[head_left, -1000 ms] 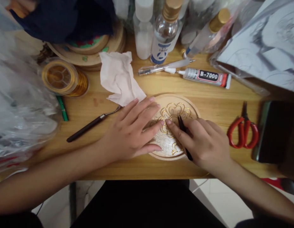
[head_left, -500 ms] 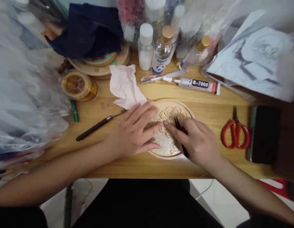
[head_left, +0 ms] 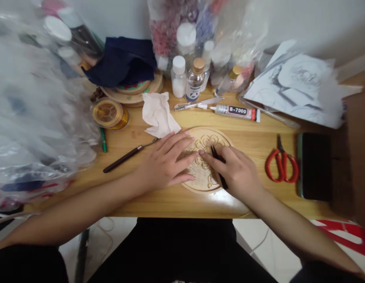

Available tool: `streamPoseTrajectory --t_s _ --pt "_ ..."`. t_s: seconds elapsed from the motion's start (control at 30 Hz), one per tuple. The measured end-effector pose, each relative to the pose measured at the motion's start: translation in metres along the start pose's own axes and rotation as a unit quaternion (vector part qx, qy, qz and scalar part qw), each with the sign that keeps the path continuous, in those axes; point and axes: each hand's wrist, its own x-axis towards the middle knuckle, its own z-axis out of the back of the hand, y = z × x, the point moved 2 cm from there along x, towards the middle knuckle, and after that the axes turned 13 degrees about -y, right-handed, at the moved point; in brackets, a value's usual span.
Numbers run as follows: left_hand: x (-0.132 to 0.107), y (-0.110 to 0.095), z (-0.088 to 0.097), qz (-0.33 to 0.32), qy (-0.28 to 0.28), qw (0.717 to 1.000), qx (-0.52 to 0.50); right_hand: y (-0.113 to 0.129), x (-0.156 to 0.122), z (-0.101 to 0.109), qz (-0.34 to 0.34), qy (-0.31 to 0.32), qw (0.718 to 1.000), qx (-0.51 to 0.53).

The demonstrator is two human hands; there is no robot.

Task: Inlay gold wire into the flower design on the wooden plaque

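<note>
A round wooden board [head_left: 200,184] lies before me, bearing a flower outline of gold wire [head_left: 212,138] over a drawn pattern. My left hand [head_left: 167,162] lies across the board's left side, fingers spread, with some fingertips on the pattern. Black tweezers [head_left: 222,181] are held in my right hand [head_left: 237,169], their tips pointing up and away over the flower. The right index finger reaches left and touches the wire close to the left fingertips. Part of the board is hidden under both hands.
Behind the board are crumpled tissue [head_left: 159,114], a pen [head_left: 197,103], a B-7000 glue tube [head_left: 237,112] and small bottles [head_left: 194,80]. A wire spool [head_left: 110,114] and dark-handled tool [head_left: 123,158] lie left. Red-handled cutters [head_left: 281,165] and a dark phone-like slab [head_left: 314,167] lie right.
The view has tilted up and shifted, so the objects appear slightly farther away. Both hands keep almost the same place on the board, and the tweezers stay in the right hand.
</note>
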Motion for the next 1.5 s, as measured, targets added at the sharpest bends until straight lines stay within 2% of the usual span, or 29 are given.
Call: streamPoseTrajectory --t_s 0.13,0.23,0.33,0.53,0.63,0.83,0.97,1.13,1.5 --pt "-0.001 0.0 0.0 0.02 -0.042 0.998 -0.036 -0.003 -0.005 -0.004 -0.032 0.018 0.998 0.053" --pt "-0.001 0.0 0.001 0.056 -0.066 0.995 -0.045 -0.007 -0.008 -0.004 -0.09 0.004 0.988 0.129" --pt "0.003 0.002 0.005 0.108 -0.072 0.991 -0.026 -0.012 -0.009 -0.001 -0.145 -0.053 0.97 0.187" --pt "0.013 0.0 0.027 0.168 -0.097 0.981 0.014 -0.032 -0.011 0.007 -0.189 -0.162 0.938 0.241" --pt "0.009 -0.017 0.028 0.183 -0.085 0.979 0.023 -0.041 -0.011 0.008 -0.218 -0.198 0.923 0.246" --pt "-0.003 -0.05 0.002 0.172 0.002 0.985 0.031 -0.045 -0.012 0.002 -0.242 -0.22 0.909 0.259" --pt "-0.004 -0.052 -0.009 0.188 0.042 0.981 0.039 -0.044 -0.012 0.0 -0.247 -0.218 0.905 0.271" --pt "-0.003 -0.05 -0.012 0.201 0.068 0.976 0.051 -0.045 -0.012 0.0 -0.257 -0.219 0.899 0.28" --pt "-0.004 -0.052 -0.011 0.2 0.059 0.976 0.068 -0.045 -0.011 0.002 -0.263 -0.217 0.895 0.287"
